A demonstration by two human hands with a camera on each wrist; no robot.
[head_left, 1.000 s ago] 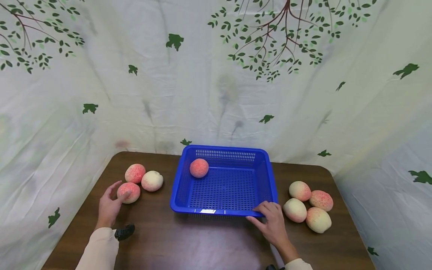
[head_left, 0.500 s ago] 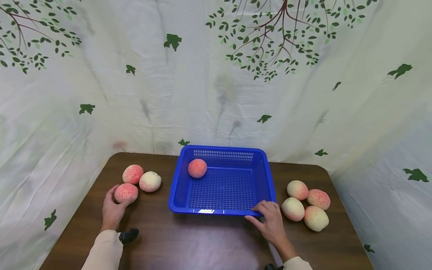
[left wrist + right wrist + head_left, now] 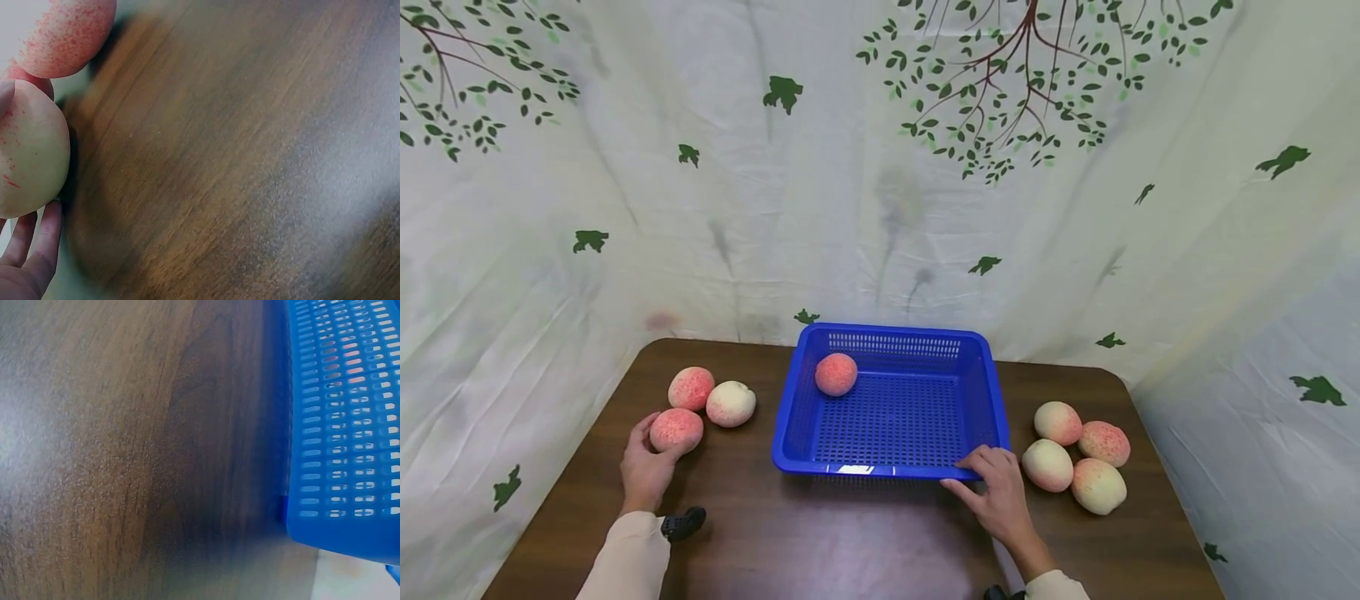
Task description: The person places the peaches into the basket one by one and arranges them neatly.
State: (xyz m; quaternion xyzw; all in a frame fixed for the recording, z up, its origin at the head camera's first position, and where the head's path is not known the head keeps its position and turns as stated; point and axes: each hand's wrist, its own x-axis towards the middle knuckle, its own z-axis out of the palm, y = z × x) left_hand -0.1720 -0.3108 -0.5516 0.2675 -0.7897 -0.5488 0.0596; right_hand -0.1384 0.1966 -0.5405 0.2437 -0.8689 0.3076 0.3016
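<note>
My left hand [image 3: 646, 473] grips a pink-red peach [image 3: 676, 428] at the table's left side, thumb on the near side and fingers behind. In the left wrist view the held peach [image 3: 34, 156] shows a pale, red-flecked side. Right beside it lie a pink peach [image 3: 691, 388] and a paler peach [image 3: 731, 404]. My right hand [image 3: 1000, 497] holds the near right corner of the blue plastic basket [image 3: 777, 433], thumb below the rim and fingers over it. One pink peach [image 3: 836, 374] sits inside, near the basket's far left corner. The right hand is out of the right wrist view.
Several peaches [image 3: 1047, 465] cluster on the table to the basket's right. The brown wooden table [image 3: 850, 542] has rounded far corners. Behind and around it hangs a pale cloth [image 3: 850, 208] printed with leaves.
My left hand has closed its fingers around the nearest left peach, which it was only reaching over before. My right hand stays on the basket rim. The head view has shifted slightly.
</note>
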